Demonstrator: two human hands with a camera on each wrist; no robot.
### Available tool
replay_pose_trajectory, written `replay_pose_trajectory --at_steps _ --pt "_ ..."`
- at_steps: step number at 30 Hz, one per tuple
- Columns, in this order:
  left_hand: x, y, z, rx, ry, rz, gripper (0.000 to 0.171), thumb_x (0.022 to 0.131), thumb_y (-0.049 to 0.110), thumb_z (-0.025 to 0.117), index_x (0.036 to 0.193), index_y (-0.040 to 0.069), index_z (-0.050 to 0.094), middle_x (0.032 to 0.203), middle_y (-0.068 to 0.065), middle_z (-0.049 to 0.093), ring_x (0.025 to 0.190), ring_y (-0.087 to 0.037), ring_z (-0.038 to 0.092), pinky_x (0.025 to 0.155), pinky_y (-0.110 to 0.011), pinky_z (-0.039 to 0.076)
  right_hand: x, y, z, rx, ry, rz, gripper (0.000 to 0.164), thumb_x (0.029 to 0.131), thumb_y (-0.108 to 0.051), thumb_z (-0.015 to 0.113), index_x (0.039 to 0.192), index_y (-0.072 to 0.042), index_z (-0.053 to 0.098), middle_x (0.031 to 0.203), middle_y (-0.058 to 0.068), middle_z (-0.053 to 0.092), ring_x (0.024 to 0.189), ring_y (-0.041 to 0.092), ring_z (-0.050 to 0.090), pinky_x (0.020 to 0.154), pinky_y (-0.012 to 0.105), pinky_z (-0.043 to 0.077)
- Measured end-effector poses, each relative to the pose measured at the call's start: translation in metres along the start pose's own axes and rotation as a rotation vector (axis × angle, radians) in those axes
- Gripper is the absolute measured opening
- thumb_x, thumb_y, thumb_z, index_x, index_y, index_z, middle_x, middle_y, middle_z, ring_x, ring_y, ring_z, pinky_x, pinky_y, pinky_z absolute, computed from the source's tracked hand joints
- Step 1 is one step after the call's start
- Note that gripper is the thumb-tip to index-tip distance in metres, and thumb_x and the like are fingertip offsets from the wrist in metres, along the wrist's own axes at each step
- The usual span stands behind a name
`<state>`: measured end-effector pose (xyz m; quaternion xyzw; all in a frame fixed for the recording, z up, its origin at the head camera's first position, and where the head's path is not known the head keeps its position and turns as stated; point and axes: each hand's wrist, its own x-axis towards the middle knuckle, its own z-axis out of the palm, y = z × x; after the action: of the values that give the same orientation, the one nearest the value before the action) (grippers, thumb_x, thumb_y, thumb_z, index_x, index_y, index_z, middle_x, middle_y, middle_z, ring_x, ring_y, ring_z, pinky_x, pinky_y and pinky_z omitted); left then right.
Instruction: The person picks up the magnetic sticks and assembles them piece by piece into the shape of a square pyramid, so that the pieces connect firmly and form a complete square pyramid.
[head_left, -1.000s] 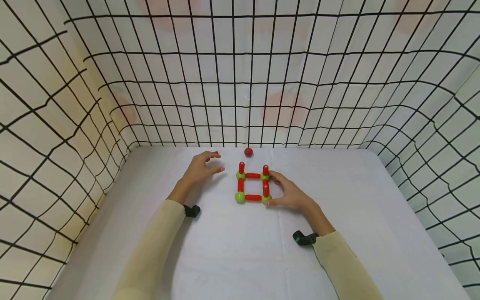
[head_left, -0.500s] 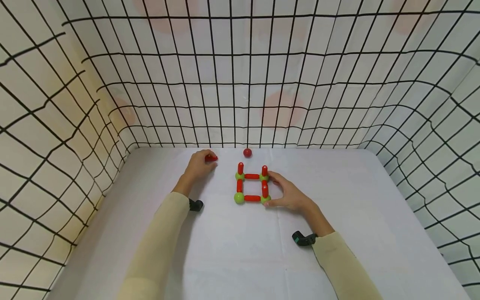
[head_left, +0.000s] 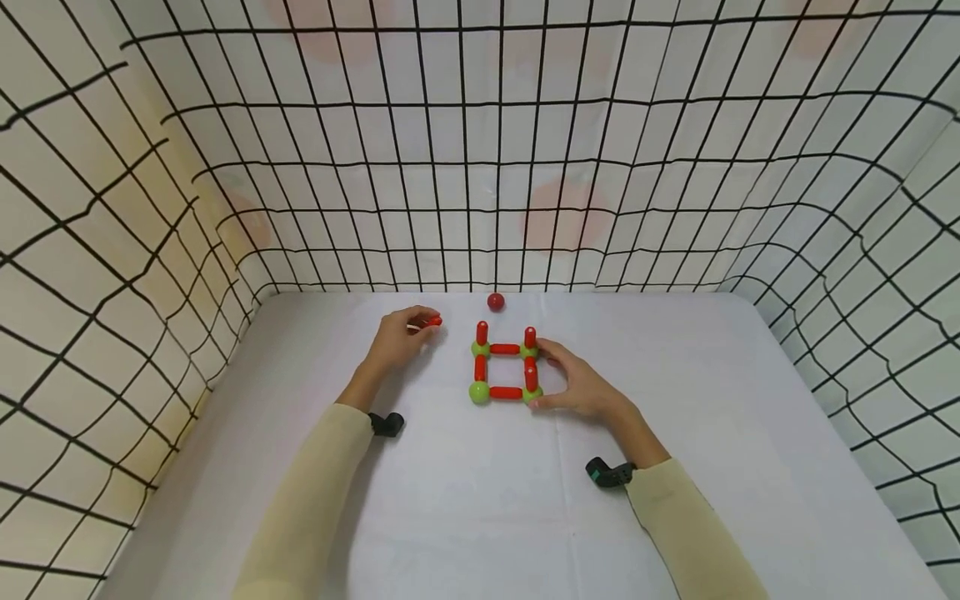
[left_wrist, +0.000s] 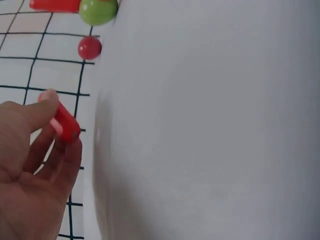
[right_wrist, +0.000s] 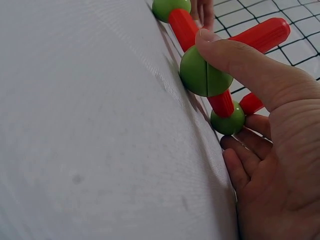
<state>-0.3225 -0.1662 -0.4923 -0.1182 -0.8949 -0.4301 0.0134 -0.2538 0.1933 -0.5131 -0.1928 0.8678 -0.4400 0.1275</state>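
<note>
My left hand (head_left: 397,340) pinches a short red rod (left_wrist: 66,120) between thumb and fingers, above the white cloth, left of a square frame. Green balls at the frame's corners are joined by red rods (head_left: 506,392). Three further red rods stand up from the back-left, back-right and front-right balls. The front-left green ball (head_left: 479,392) has a bare top. My right hand (head_left: 581,387) grips the frame's right side. In the right wrist view, its thumb presses the nearer green ball (right_wrist: 205,72), while its fingers lie at the farther green ball (right_wrist: 228,119).
A loose red ball (head_left: 496,302) lies behind the frame, near the back edge of the white-covered table (head_left: 480,508). Black grid netting (head_left: 468,187) over white walls encloses the back and sides. Each wrist wears a small black camera (head_left: 387,425).
My left hand has closed on the red rod at the back left, then shifted slightly toward the front and right with it. My right hand and the frame have stayed in place.
</note>
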Motion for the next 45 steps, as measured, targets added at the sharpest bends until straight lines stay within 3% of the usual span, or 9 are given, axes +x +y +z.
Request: replay_pose_trajectory --at_steps 5,11,19,27,36,40,45 --pt "-0.014 0.012 0.009 -0.185 -0.03 0.065 0.03 0.095 0.026 0.076 0.123 0.021 0.07 0.113 -0.001 0.075 0.11 -0.02 0.072 0.101 -0.039 0.058 0.0 0.003 -0.002 -0.011 0.006 -0.005 0.112 0.075 -0.042 0.092 0.163 -0.018 0.026 0.169 0.009 0.03 0.155 0.034 0.03 0.127 0.057 0.022" --pt "-0.033 0.037 0.023 -0.324 -0.161 0.171 0.034 0.093 0.019 0.077 0.126 0.015 0.068 0.118 -0.004 0.073 0.115 -0.021 0.07 0.096 -0.033 0.06 -0.001 0.005 -0.003 -0.011 0.013 -0.008 0.112 0.076 -0.042 0.092 0.163 -0.018 0.026 0.169 0.009 0.03 0.155 0.034 0.031 0.127 0.057 0.021" --pt "-0.047 0.045 0.038 -0.337 -0.276 0.229 0.032 0.093 0.012 0.077 0.124 0.013 0.069 0.12 -0.003 0.074 0.116 -0.02 0.07 0.097 -0.028 0.059 0.001 0.007 -0.003 -0.008 0.009 -0.007 0.114 0.074 -0.045 0.092 0.163 -0.019 0.026 0.169 0.007 0.031 0.155 0.033 0.031 0.128 0.056 0.021" --pt "-0.05 0.041 0.044 -0.348 -0.306 0.208 0.03 0.094 0.013 0.076 0.123 0.015 0.069 0.122 -0.003 0.073 0.116 -0.02 0.07 0.097 -0.03 0.058 0.0 0.006 -0.003 -0.01 0.012 -0.003 0.116 0.073 -0.045 0.093 0.164 -0.018 0.026 0.168 0.009 0.031 0.154 0.035 0.032 0.127 0.056 0.023" --pt "-0.057 0.039 0.044 -0.336 -0.312 0.192 0.037 0.094 0.014 0.076 0.13 0.015 0.069 0.126 -0.003 0.072 0.118 -0.02 0.069 0.099 -0.033 0.058 -0.005 0.006 -0.002 0.086 0.011 -0.005 0.115 0.073 -0.041 0.094 0.163 -0.023 0.024 0.167 0.009 0.033 0.154 0.035 0.033 0.126 0.052 0.028" --pt "-0.061 0.039 0.042 -0.321 -0.311 0.17 0.037 0.094 0.017 0.076 0.131 0.016 0.07 0.128 -0.001 0.073 0.12 -0.02 0.069 0.099 -0.033 0.058 -0.015 0.001 -0.007 0.104 0.045 -0.002 0.097 0.078 -0.041 0.091 0.156 -0.021 0.038 0.158 0.008 0.046 0.145 0.034 0.048 0.118 0.052 0.042" --pt "-0.063 0.04 0.043 -0.307 -0.289 0.141 0.035 0.095 0.017 0.076 0.128 0.013 0.072 0.124 -0.001 0.074 0.117 -0.02 0.069 0.098 -0.032 0.058 -0.024 -0.01 -0.007 0.092 0.065 -0.129 0.055 0.087 -0.025 0.085 0.135 -0.011 0.062 0.124 0.009 0.069 0.112 0.027 0.066 0.099 0.042 0.058"
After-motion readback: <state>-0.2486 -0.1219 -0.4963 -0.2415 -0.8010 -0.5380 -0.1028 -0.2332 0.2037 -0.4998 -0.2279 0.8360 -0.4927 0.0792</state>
